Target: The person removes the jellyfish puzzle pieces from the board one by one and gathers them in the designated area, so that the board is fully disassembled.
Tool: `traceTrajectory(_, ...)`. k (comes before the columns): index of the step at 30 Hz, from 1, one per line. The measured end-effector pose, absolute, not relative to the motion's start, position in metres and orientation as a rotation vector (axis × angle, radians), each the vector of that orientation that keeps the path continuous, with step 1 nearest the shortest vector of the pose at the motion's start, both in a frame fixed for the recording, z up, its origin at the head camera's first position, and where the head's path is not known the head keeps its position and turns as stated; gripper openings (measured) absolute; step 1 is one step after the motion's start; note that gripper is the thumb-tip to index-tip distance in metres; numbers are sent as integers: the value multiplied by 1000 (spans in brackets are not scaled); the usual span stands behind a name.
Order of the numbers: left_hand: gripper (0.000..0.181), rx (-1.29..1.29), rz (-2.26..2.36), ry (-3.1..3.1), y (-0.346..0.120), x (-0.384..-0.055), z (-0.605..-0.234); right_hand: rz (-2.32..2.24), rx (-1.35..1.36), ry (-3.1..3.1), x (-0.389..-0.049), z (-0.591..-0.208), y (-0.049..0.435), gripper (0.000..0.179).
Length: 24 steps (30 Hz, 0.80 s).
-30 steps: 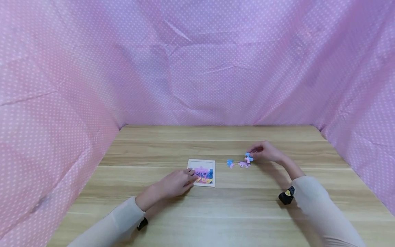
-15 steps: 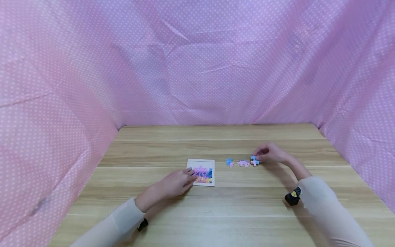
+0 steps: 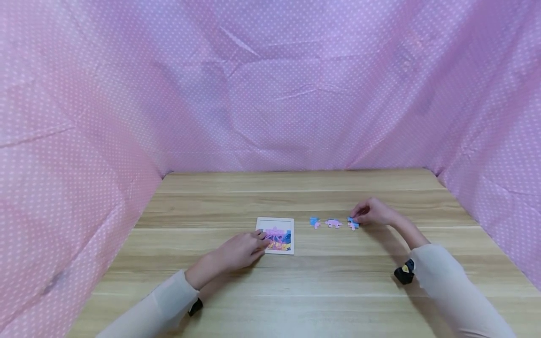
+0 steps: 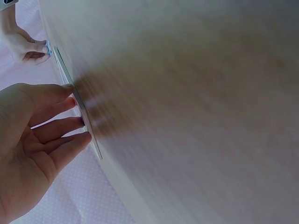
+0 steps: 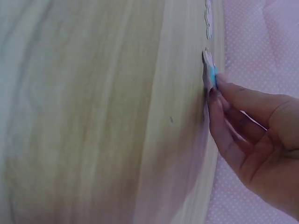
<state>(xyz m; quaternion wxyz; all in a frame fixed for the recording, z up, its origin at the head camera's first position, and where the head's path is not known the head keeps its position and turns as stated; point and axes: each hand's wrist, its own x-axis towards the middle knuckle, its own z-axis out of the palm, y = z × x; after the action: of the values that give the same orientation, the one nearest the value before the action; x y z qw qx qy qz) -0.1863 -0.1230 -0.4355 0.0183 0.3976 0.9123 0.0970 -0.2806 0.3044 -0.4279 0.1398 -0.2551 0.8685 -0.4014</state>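
Note:
In the head view, my left hand rests on the left side of a square white-framed puzzle board. Its fingertips press on the board and cover part of a pink, blue and yellow picture; the upper strip of the tray shows white. The left wrist view has the fingers fairly straight, tips against the thin board. Over to the right, my right hand pinches a blue-and-pink puzzle piece between thumb and fingers, low at the table. Left of it lie a pink puzzle piece and another blue-and-pink puzzle piece.
The wood-grain table stretches around the board and pieces. A pink polka-dot cloth hangs behind the table and along both sides. A black wrist camera sits under the right sleeve.
My right hand has moved right with its puzzle piece, away from the pink piece, and lowered it into line with the other two. The left hand stays on the board.

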Motion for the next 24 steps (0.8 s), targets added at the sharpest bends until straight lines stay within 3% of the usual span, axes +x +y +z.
traceTrajectory(11, 30, 1198, 345, 2809, -122, -186, -434, -1064, -806, 2615, -277, -429, 304, 8)
traceTrajectory(18, 31, 1189, 352, 2805, -122, -184, -434, -1153, -678, 2575, -278, -428, 300, 14)
traceTrajectory(24, 30, 1176, 357, 2812, -123, -183, -432, -1104, -740, 2625, -277, -419, 284, 16)
